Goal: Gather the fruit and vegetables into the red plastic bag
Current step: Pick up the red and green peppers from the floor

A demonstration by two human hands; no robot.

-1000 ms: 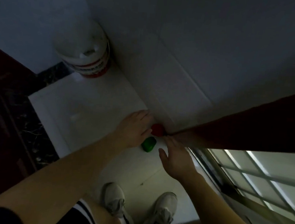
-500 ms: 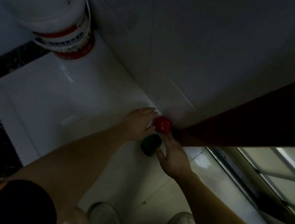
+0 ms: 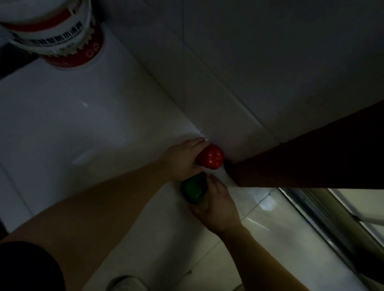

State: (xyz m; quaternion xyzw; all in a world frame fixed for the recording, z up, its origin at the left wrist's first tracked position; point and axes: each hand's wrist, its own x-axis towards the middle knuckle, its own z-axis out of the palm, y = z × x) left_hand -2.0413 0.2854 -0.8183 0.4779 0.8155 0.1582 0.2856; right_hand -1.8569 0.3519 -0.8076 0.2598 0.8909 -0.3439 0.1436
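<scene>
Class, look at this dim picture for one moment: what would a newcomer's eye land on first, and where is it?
The glossy red fruit stands out first, on the pale floor against the wall, with the left hand on it. Just below, the right hand cups a green vegetable. A big white and red bucket fills the upper left corner.

Print is carried only by the white bucket (image 3: 51,19) standing on the floor by the wall at the upper left. A row of dark Chinese characters is printed along the white band of its label, but it is blurred and cannot be read with certainty. White round symbols, one resembling a recycling mark, are seen on the red band below it. A smaller line of text higher up is too small to be made out.
</scene>
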